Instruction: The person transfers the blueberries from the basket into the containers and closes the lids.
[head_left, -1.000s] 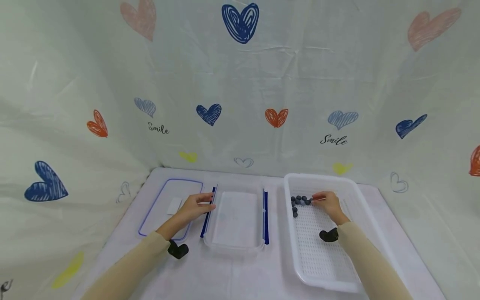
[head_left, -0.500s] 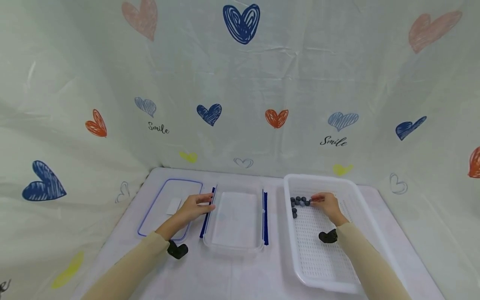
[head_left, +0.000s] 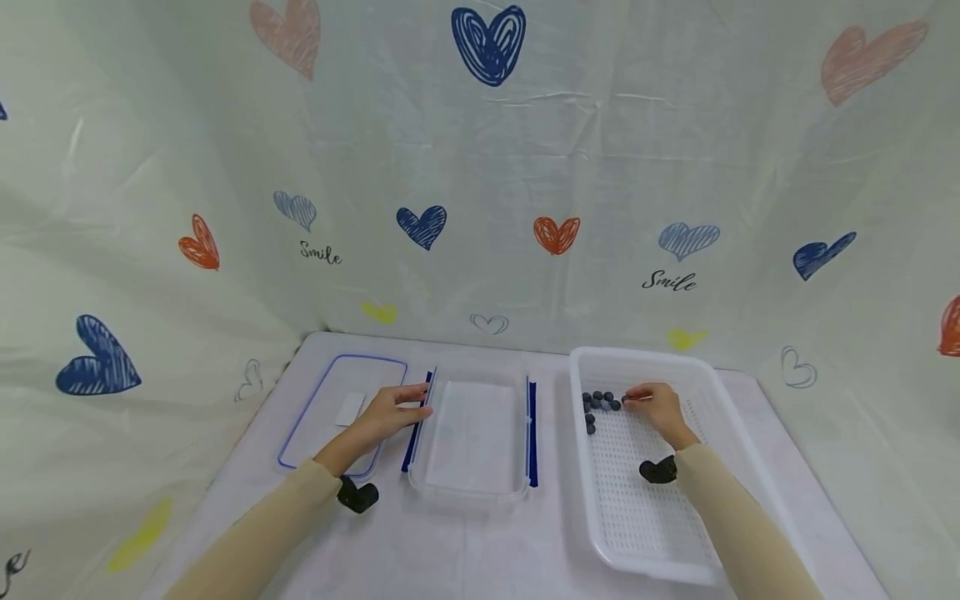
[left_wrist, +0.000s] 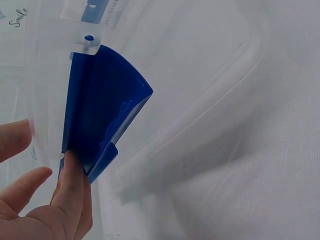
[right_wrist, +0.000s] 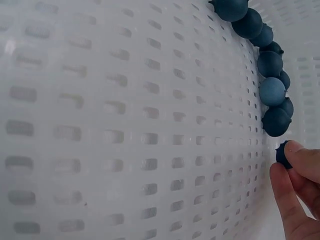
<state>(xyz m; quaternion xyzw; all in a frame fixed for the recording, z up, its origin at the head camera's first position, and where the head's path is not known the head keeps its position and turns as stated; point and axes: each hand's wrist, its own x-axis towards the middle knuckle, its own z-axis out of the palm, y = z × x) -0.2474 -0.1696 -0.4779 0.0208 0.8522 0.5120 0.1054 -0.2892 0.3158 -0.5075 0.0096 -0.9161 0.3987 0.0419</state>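
Observation:
My right hand (head_left: 660, 410) pinches a blueberry (right_wrist: 283, 155) between thumb and fingers, low inside the white perforated basket (head_left: 667, 568). Close by, a cluster of blueberries (right_wrist: 270, 63) lies along the basket's left side. In the head view, the left hand (head_left: 386, 417) holds the left side of a clear plastic box (head_left: 468, 498). Fingertips touch the dangling blue latch (left_wrist: 105, 105) in the left wrist view, with other digits at the box's rim. Inside the box I see only its bare floor.
Left of the box lies a clear lid (head_left: 341, 358) with a blue seal and a white label (head_left: 350, 409), partly covered by the left hand. A second blue latch (head_left: 532, 433) hangs on the box's right side. A heart-print curtain (head_left: 480, 167) stands behind the table.
The right hand has shifted very slightly, and the blueberry at its fingertips now shows more clearly. The left hand keeps its place on the box. The head view has drifted slightly.

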